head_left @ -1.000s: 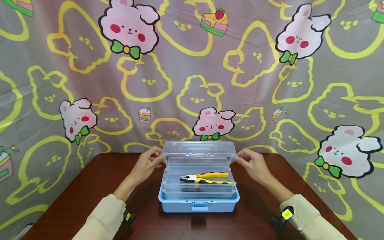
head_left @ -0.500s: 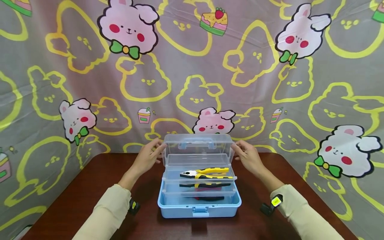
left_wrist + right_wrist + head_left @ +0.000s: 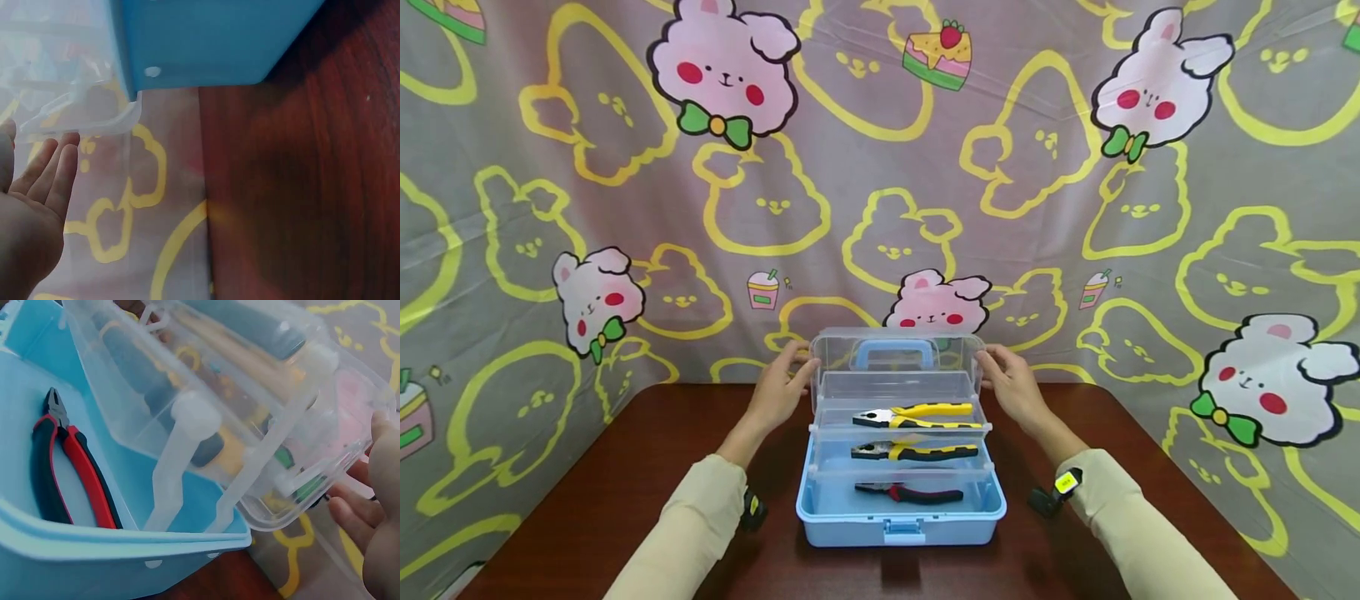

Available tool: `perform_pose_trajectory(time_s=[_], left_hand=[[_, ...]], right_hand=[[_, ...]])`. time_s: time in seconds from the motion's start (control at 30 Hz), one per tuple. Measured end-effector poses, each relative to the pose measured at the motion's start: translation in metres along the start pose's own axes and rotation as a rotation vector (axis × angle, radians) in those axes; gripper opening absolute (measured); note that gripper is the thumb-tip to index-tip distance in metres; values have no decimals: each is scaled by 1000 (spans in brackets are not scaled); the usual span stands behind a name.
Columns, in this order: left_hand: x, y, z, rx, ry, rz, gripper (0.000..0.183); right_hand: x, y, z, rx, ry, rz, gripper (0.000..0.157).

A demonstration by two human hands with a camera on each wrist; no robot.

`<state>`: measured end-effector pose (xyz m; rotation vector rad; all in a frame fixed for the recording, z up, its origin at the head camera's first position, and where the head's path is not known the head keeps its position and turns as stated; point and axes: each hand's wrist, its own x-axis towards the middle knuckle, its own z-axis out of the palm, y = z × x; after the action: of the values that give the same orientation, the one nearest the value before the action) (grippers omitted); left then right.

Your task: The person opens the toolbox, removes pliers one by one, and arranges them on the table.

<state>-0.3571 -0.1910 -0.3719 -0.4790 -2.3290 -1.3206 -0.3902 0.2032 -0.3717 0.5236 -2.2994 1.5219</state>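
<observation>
An opened light-blue toolbox (image 3: 842, 533) stands on the table, its clear lid (image 3: 835, 358) tipped back upright. My left hand (image 3: 779, 387) holds the lid's left side between thumb and fingers. At the lid's right side, my right hand (image 3: 1015, 390) grips it likewise. Yellow-and-black pliers (image 3: 936, 410) lie in the upper clear tray, and a second yellow-and-black pair (image 3: 917, 452) lies in the tray below. Red-and-black pliers (image 3: 81, 469) rest on the floor of the box. White hinge arms (image 3: 169, 475) link the trays to the base.
A dark red-brown wooden table (image 3: 625, 492) carries the box, with its front latch (image 3: 903, 533) facing me. Behind hangs a grey cloth (image 3: 880, 167) printed with rabbits. A blue carry handle (image 3: 874, 353) shows through the lid.
Both hands have swung the lid farther up and back. The trays have fanned out and moved back, uncovering the lower yellow pliers and the red-and-black pair.
</observation>
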Motion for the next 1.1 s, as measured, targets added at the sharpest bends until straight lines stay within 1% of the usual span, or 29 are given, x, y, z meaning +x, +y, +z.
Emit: perform_pose_trajectory(time_s=[0.1,0.2,0.37,0.4,0.47,0.63,0.7,0.83,0.93,1.1], left_hand=[[3,-7,5,-19,-7,-19,36],[7,-12,9,-59,-38,-44,40],[11,-21,16,-123,-93,-94,50],[12,-23,18,-141,-99,-107,52],[14,-27,20,-176,-116,-126,53],[17,-36,21,-254,-165,-206,56],[18,-39,20,-287,-174,-235,57],[19,-46,21,-362,-202,-261,57],[18,-52,24,-414,-220,-294,57],[18,-59,30,-494,-219,-319,57]], right_hand=[[4,7,2,40,-18,41,43],[6,9,4,58,-41,68,43],[12,19,7,20,-99,104,44],[15,26,8,7,-105,110,44],[17,29,9,-15,-113,122,44],[22,32,12,-48,-139,165,44],[25,34,14,-53,-159,183,46],[29,39,17,-47,-198,215,49],[32,45,18,-41,-225,228,50],[36,55,22,3,-260,249,50]])
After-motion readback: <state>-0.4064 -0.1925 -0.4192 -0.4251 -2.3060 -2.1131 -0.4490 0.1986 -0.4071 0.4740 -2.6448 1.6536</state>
